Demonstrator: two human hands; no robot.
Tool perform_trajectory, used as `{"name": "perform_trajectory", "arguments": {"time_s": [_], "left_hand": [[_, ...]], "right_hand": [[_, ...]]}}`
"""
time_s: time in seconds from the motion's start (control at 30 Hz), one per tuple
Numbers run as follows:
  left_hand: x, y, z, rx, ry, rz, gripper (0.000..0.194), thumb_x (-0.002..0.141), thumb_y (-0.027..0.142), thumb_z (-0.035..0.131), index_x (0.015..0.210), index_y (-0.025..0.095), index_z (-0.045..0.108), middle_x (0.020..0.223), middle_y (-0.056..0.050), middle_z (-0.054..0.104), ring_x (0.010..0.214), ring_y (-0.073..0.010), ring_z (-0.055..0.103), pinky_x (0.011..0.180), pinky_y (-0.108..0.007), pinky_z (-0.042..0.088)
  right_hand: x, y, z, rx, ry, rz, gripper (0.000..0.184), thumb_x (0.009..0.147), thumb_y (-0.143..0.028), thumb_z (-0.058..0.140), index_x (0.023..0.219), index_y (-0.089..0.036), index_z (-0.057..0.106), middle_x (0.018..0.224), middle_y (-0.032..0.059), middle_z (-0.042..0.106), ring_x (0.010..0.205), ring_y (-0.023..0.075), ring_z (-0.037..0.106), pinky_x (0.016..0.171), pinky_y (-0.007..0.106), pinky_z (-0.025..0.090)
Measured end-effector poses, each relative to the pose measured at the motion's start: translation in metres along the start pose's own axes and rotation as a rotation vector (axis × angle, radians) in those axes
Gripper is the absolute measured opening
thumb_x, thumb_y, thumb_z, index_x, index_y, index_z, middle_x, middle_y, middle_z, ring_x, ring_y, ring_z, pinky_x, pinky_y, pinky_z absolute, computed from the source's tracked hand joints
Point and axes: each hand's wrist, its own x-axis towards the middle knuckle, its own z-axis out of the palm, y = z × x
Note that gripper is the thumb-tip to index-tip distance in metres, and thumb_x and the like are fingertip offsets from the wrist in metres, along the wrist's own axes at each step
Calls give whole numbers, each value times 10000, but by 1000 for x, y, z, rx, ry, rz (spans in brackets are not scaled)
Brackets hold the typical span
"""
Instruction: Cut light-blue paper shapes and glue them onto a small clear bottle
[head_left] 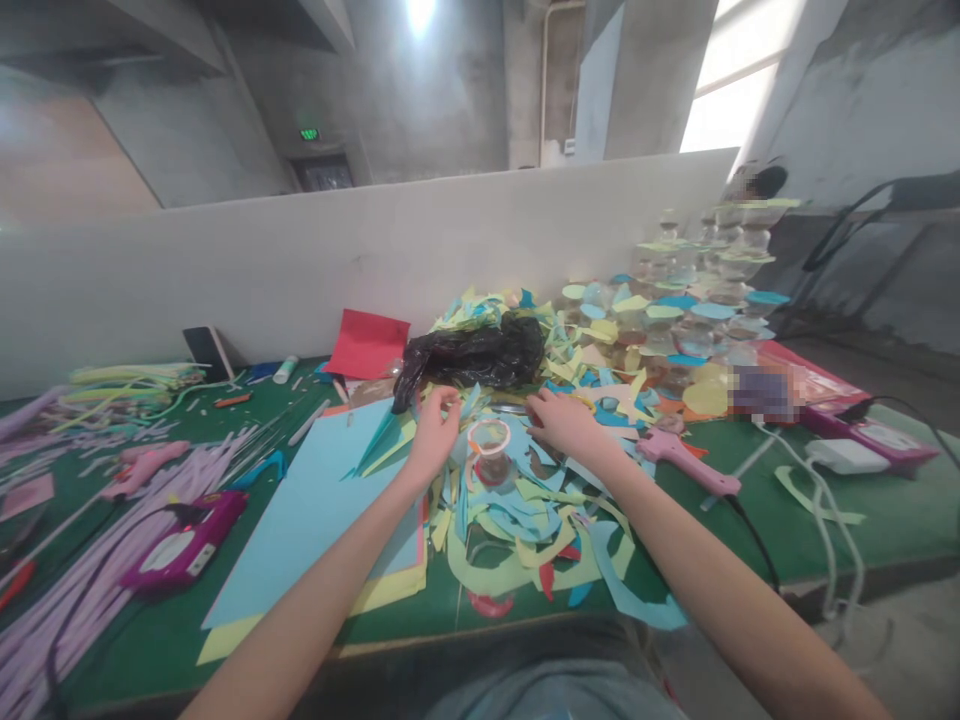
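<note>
My left hand (435, 432) is over the paper scraps in the middle of the table, its fingers curled together. Whatever may be between them is too small to make out. Across from it, my right hand (564, 425) reaches low over the scraps with thumb and fingers apart. A thin metal piece (511, 408) lies close to its fingertips; its kind is unclear. Between and slightly nearer than both hands stands a small clear plastic cup (493, 468) with a pale ring at its rim. Blue and yellow-green paper offcuts (517, 520) surround it.
Blue paper sheets (300, 500) lie left of centre. Behind my hands is a black plastic bag (480, 355). Pink glue guns (686, 462) lie on both sides, with purple power units (187, 540) and cables. Stacked clear cups with paper discs (694, 310) rise at the back right.
</note>
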Motion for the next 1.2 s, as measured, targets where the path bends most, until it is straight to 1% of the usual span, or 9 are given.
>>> {"name": "perform_trajectory", "arguments": {"time_s": [0.13, 0.27, 0.4, 0.53, 0.63, 0.7, 0.8, 1.0, 1.2], "left_hand": [[0, 3, -1, -2, -3, -2, 146, 836, 220, 515, 977, 206, 550, 985, -65, 633, 953, -209, 589, 866, -342, 419], [0, 5, -2, -10, -7, -16, 147, 829, 208, 520, 971, 204, 554, 964, -55, 633, 908, -197, 584, 862, -339, 422], [0, 10, -3, -29, 0, -32, 151, 826, 205, 522, 970, 199, 569, 954, -56, 631, 904, -196, 584, 815, -318, 428], [-4, 21, -7, -45, 15, 24, 137, 869, 249, 498, 964, 210, 588, 961, -52, 638, 918, -193, 586, 797, -300, 423], [-9, 31, -9, -62, 11, 88, 175, 909, 317, 477, 987, 220, 599, 974, -50, 642, 910, -188, 585, 812, -293, 421], [-12, 37, -10, -55, -4, 121, 214, 924, 361, 465, 1016, 222, 599, 991, -51, 644, 906, -187, 584, 823, -297, 424], [-16, 44, -11, 35, -42, 238, 256, 942, 377, 440, 1069, 203, 579, 1033, -69, 637, 952, -197, 575, 852, -324, 433], [-23, 50, -11, 331, -166, 640, 232, 956, 303, 450, 1132, 207, 568, 1114, -85, 614, 1091, -218, 508, 962, -396, 401], [-24, 51, -10, 396, -107, 840, 80, 923, 215, 525, 997, 215, 556, 1042, -76, 628, 1045, -212, 529, 932, -398, 433]], "right_hand": [[2, -3, 6, 20, 52, -37, 178, 913, -263, 537, 1025, -181, 649, 1108, 136, 631, 1035, 291, 559, 842, 369, 406], [7, -4, 9, 75, 99, 0, 204, 920, -160, 454, 913, -148, 657, 1028, 163, 652, 1034, 295, 554, 863, 375, 383], [9, -6, 2, 202, 145, 49, 238, 943, -196, 374, 918, -152, 607, 979, 122, 642, 897, 229, 593, 744, 314, 425], [9, -8, -7, 576, 119, 68, 311, 972, -382, 294, 978, -193, 541, 823, 20, 607, 631, 142, 548, 540, 245, 400], [10, -11, -7, 928, 126, 86, 285, 918, -459, 397, 884, -206, 524, 728, -18, 537, 581, 128, 475, 515, 245, 361], [11, -13, -5, 1012, 173, 67, 285, 878, -489, 464, 830, -212, 507, 718, -28, 507, 602, 128, 459, 534, 247, 355], [13, -16, -1, 1078, 225, 37, 316, 843, -527, 504, 796, -215, 492, 705, -35, 478, 619, 132, 450, 551, 253, 355], [12, -22, -2, 1212, 241, -97, 330, 844, -539, 520, 790, -216, 478, 683, -50, 429, 621, 120, 411, 573, 256, 364], [5, -30, -11, 1571, 174, -112, 416, 765, -602, 633, 767, -215, 482, 725, -56, 404, 663, 108, 421, 689, 294, 492]]}}
